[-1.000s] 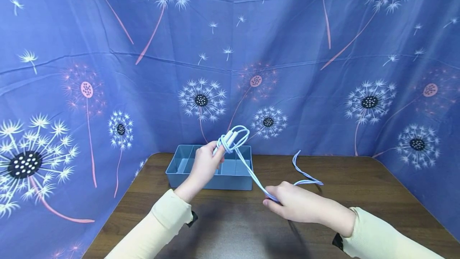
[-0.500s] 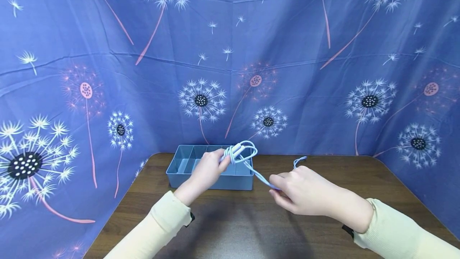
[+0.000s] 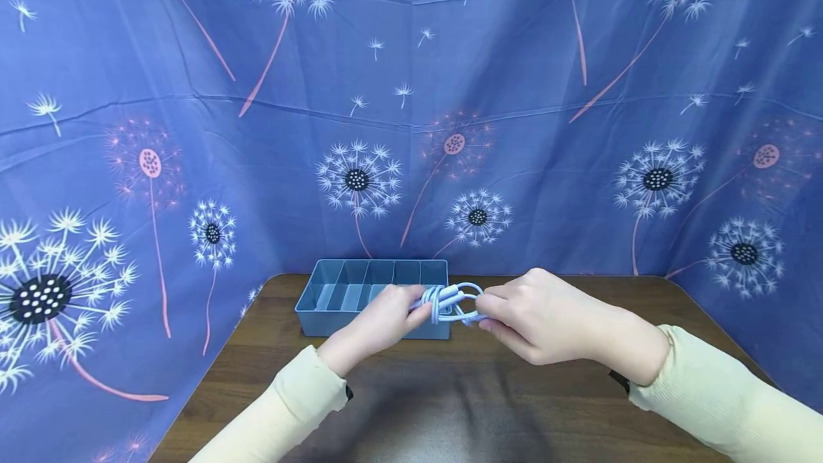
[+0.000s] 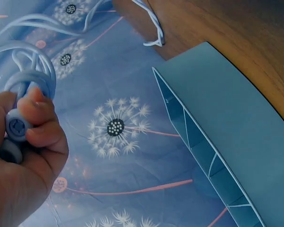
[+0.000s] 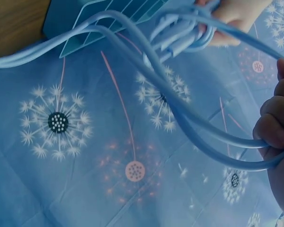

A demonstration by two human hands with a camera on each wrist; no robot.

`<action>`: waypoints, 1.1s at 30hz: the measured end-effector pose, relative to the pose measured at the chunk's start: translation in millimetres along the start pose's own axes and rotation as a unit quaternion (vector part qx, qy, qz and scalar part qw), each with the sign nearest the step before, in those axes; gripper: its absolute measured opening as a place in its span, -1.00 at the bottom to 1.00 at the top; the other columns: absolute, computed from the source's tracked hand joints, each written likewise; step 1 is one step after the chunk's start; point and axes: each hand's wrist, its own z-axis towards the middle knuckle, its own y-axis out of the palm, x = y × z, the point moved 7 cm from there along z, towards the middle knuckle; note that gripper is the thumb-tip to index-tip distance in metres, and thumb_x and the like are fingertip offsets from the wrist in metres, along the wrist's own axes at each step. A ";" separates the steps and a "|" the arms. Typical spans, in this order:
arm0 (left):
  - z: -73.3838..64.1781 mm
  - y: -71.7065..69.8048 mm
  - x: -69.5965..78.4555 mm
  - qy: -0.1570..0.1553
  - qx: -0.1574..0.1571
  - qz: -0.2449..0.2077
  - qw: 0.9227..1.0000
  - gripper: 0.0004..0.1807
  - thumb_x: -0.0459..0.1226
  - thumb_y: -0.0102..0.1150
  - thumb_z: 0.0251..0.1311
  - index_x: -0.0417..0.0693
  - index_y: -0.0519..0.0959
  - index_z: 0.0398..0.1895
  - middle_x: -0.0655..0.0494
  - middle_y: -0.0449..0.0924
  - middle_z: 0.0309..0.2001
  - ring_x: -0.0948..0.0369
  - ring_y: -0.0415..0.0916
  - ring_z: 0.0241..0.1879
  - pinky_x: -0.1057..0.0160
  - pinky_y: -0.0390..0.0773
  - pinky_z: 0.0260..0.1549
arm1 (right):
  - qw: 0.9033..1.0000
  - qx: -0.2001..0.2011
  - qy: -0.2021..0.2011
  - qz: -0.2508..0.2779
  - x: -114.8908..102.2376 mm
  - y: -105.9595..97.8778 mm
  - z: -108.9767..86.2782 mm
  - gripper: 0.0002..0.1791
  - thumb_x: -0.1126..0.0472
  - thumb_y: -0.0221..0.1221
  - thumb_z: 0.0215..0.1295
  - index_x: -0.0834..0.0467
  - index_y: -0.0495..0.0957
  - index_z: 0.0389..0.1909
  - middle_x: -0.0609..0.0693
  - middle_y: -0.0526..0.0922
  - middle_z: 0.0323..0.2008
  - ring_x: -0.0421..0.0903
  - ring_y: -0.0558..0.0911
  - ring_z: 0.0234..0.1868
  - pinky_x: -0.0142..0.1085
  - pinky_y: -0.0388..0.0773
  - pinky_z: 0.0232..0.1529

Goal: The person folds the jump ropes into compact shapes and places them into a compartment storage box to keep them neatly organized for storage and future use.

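Note:
A light blue jump rope (image 3: 444, 304) with pale handles is partly wound into a bundle, several turns wrapped around the handles. My left hand (image 3: 384, 316) grips the bundle in front of the divided box; in the left wrist view, a round handle end (image 4: 18, 125) pokes out between thumb and fingers. Close on the right, my right hand (image 3: 543, 316) holds the loose doubled cord. The right wrist view has strands (image 5: 180, 109) running into its curled fingers (image 5: 272, 127), with a tail trailing toward the table. In the head view the right hand hides part of the cord.
A blue-grey box (image 3: 321, 324) with several compartments stands at the back left of the brown wooden table (image 3: 411, 406). Behind the table hangs a blue cloth (image 3: 546, 163) printed with dandelions, also along both sides.
My left hand has moved right and down with the bundle. The right hand has risen and come close to it, shortening the cord span between them.

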 end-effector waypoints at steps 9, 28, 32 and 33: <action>-1.8 5.5 24.8 0.066 -0.036 0.011 0.997 -0.75 -0.22 -0.02 0.32 0.02 0.34 -0.56 0.31 0.18 -0.70 0.43 0.08 -0.72 0.46 0.11 -0.71 | 0.999 0.007 0.032 0.032 14.3 -0.9 4.5 -0.82 0.18 0.10 0.26 -0.06 0.36 -0.52 -0.37 0.27 -0.65 -0.50 0.10 -0.65 -0.61 0.01 -0.65; -3.4 7.9 29.5 0.051 -0.072 -0.040 0.995 -0.71 -0.11 -0.10 0.42 0.07 0.38 -0.50 0.29 0.31 -0.67 0.41 0.21 -0.71 0.44 0.23 -0.67 | 0.995 -0.038 0.079 0.053 22.1 18.9 11.5 -0.75 0.23 0.14 0.23 -0.04 0.30 -0.56 -0.33 0.21 -0.69 -0.44 0.12 -0.69 -0.54 -0.01 -0.67; -4.3 10.7 32.2 0.066 -0.085 -0.041 0.993 -0.71 -0.06 -0.13 0.42 0.08 0.41 -0.46 0.31 0.37 -0.65 0.42 0.26 -0.69 0.45 0.29 -0.61 | 0.993 -0.043 0.093 0.056 24.7 22.5 11.8 -0.75 0.22 0.14 0.24 -0.04 0.30 -0.56 -0.33 0.21 -0.69 -0.43 0.13 -0.69 -0.54 0.00 -0.67; -4.6 11.3 32.6 0.068 -0.089 -0.039 0.993 -0.71 -0.05 -0.14 0.42 0.09 0.41 -0.45 0.31 0.37 -0.65 0.42 0.26 -0.69 0.44 0.29 -0.60 | 0.993 -0.044 0.097 0.056 25.3 23.4 11.6 -0.75 0.22 0.14 0.24 -0.04 0.30 -0.56 -0.33 0.20 -0.69 -0.43 0.13 -0.69 -0.54 0.01 -0.68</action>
